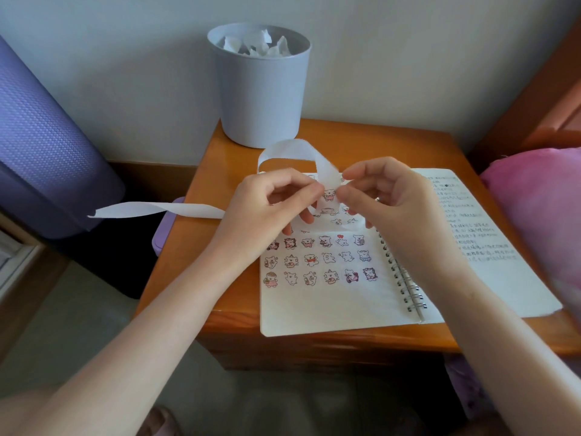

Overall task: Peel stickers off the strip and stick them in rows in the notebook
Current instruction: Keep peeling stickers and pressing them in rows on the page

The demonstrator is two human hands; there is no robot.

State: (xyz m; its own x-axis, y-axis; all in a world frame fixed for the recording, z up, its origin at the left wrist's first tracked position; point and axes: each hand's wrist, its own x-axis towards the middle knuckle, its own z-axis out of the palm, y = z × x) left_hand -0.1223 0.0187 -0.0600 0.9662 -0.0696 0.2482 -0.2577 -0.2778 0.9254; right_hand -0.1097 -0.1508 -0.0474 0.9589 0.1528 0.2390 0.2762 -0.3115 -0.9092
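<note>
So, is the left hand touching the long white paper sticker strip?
Touching. The head view shows the left hand pinching the long white paper sticker strip between thumb and fingertips.

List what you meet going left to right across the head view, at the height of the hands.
Purple mat → loose tail of the strip → left hand → right hand → handwritten page of the notebook → pink fabric. The bin overlaps the left hand, so it is left out.
</note>
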